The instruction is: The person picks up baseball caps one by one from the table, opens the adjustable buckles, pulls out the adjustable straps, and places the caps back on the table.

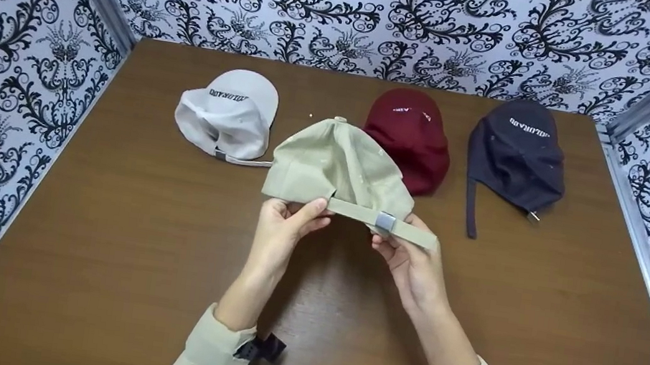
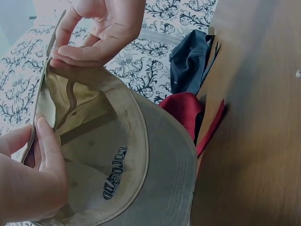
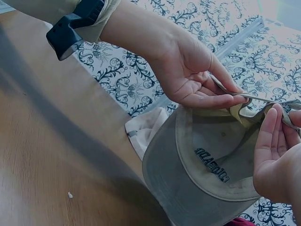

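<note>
Both hands hold a beige baseball cap (image 1: 340,165) above the table, its back strap (image 1: 352,210) facing the person. The left hand (image 1: 288,222) pinches the strap's left end and the cap's edge between thumb and fingers. At the other side the right hand (image 1: 412,257) grips the edge beside the metal buckle (image 1: 385,221), and the strap's loose end reaches past it. Seen from below in the left wrist view, the cap's inside (image 2: 94,141) shows dark stitched lettering, with the brim (image 2: 169,165) pointing away from the hands.
A white cap (image 1: 233,114) lies at the back left of the brown table (image 1: 133,258). Behind the beige cap is a dark red cap (image 1: 412,144), partly covered. A navy cap (image 1: 516,157) with its strap undone lies at the right. Patterned walls (image 1: 347,16) enclose the table.
</note>
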`<state>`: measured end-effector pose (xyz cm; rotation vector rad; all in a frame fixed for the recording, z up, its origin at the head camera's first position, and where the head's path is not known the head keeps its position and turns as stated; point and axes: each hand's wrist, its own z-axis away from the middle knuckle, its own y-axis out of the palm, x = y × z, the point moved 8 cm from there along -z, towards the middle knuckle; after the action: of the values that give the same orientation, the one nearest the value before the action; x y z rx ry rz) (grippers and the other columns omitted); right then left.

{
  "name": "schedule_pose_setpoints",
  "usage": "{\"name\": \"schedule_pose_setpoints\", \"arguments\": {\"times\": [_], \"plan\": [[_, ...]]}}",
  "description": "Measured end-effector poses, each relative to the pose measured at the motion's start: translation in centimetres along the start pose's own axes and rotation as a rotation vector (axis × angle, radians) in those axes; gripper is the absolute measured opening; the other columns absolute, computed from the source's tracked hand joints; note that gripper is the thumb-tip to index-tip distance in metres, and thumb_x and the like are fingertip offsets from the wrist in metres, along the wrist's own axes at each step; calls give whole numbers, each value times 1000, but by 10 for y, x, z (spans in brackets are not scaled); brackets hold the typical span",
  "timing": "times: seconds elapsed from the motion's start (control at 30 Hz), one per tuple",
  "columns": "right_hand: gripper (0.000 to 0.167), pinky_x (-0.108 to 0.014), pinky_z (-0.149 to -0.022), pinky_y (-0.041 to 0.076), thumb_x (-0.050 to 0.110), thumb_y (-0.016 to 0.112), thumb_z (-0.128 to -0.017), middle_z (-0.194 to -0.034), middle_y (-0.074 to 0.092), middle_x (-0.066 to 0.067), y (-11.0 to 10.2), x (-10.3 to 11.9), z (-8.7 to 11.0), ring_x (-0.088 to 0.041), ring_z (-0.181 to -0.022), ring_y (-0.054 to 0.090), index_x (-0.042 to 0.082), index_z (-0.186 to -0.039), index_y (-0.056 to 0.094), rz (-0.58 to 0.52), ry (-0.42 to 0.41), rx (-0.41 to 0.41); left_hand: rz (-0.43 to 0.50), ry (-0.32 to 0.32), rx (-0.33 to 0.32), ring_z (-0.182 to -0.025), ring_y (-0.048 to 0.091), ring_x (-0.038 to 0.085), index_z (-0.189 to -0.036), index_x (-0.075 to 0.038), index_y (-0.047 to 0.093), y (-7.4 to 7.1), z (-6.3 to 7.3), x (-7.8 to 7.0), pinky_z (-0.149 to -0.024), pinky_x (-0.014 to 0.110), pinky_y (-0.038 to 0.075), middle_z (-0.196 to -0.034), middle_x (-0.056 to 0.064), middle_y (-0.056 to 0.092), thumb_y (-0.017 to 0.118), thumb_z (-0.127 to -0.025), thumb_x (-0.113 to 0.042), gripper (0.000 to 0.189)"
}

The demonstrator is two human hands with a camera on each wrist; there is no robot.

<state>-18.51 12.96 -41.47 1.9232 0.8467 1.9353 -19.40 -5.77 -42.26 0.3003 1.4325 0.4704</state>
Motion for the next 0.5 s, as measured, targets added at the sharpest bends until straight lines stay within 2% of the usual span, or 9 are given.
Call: {"name": "schedule_pose_setpoints", "arguments": {"times": [0.17, 0.33, 0.5], "plan": [[4, -20, -75, 58, 4, 62, -96, -88, 73, -2, -3, -1, 1, -9, -75, 69, 8, -95, 62, -35, 17, 2, -25, 11, -6, -71, 70, 13, -103, 5, 63, -4, -1, -2, -71, 26, 61, -83, 3, 70, 64, -90, 6, 13], [14, -20, -73, 58, -2, 54, -98, -87, 74, -3, -7, 3, 2, -11, -74, 69, 7, -96, 64, -122, 7, 13, -44, 14, -24, -72, 70, 14, -106, 7, 63, -11, -2, -6, -71, 26, 61, -83, 3, 70, 64, -90, 7, 16], [13, -20, -73, 58, -1, 52, -99, -87, 73, -4, -8, 3, 3, -11, -74, 69, 7, -98, 63, -140, 14, 18, -43, 5, -18, -71, 70, 13, -106, 6, 62, -12, -3, -8, -71, 25, 61, -82, 3, 69, 64, -90, 7, 15]]}}
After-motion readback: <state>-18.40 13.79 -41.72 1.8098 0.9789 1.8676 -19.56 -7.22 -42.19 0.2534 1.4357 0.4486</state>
